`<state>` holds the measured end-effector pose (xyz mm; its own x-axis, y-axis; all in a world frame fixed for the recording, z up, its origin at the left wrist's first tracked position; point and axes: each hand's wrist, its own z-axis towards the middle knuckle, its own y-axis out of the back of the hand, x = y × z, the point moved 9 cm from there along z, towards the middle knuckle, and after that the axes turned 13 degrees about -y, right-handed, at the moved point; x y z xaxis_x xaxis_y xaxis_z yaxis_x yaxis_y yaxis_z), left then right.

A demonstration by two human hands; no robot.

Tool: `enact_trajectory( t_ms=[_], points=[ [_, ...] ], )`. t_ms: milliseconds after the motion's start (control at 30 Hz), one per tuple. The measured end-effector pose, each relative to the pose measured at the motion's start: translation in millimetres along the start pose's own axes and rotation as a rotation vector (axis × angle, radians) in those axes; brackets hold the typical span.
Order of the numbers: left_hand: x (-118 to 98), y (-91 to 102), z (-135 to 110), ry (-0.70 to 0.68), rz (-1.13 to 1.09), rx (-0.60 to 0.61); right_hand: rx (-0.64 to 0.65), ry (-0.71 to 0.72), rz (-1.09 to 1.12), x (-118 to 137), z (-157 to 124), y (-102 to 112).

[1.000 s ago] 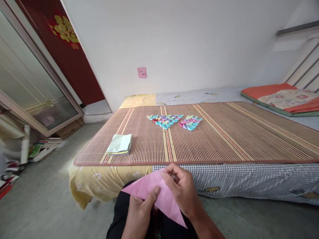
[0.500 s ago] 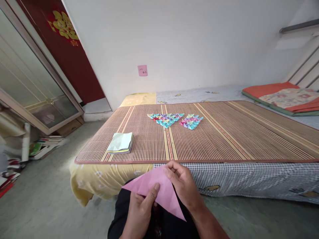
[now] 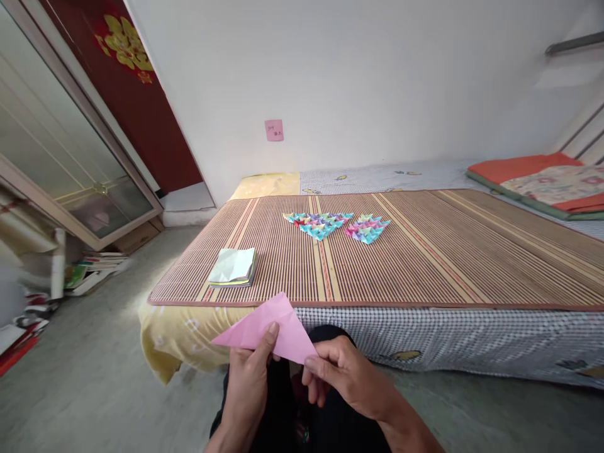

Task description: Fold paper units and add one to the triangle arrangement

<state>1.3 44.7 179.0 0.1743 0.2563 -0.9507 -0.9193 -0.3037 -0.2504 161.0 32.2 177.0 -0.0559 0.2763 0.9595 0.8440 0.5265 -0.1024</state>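
Observation:
A pink paper sheet (image 3: 278, 326), folded into a triangle, is held over my lap in front of the bed. My left hand (image 3: 248, 384) grips it from below with the thumb pressed on its face. My right hand (image 3: 346, 377) pinches the paper's lower right corner between thumb and fingers. On the striped bamboo mat (image 3: 425, 251) lie a stack of paper sheets (image 3: 233, 267) at the near left and two triangular clusters of small folded paper pieces (image 3: 318, 223) (image 3: 367, 228) further back.
The bed (image 3: 425, 340) with a checked and yellow sheet fills the middle. Folded orange bedding (image 3: 538, 176) lies at the far right. A glass door (image 3: 56, 157), a red door and books on the floor (image 3: 89, 270) are at the left. A pink note (image 3: 274, 130) sticks on the wall.
The pink paper has turned and risen leftward; my right hand slid from its top edge down to its lower right corner. The view shifted slightly right.

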Motion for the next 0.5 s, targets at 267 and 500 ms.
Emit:
enact_trajectory(
  t_ms=[267,500],
  points=[
    [-10,11.3,9,-0.025,-0.085,-0.148,-0.075,0.079,0.061,-6,-20,30],
    [-1,-17.3,-9,-0.006,0.121,0.187,-0.165,0.125,0.027,18,-3,25]
  ],
)
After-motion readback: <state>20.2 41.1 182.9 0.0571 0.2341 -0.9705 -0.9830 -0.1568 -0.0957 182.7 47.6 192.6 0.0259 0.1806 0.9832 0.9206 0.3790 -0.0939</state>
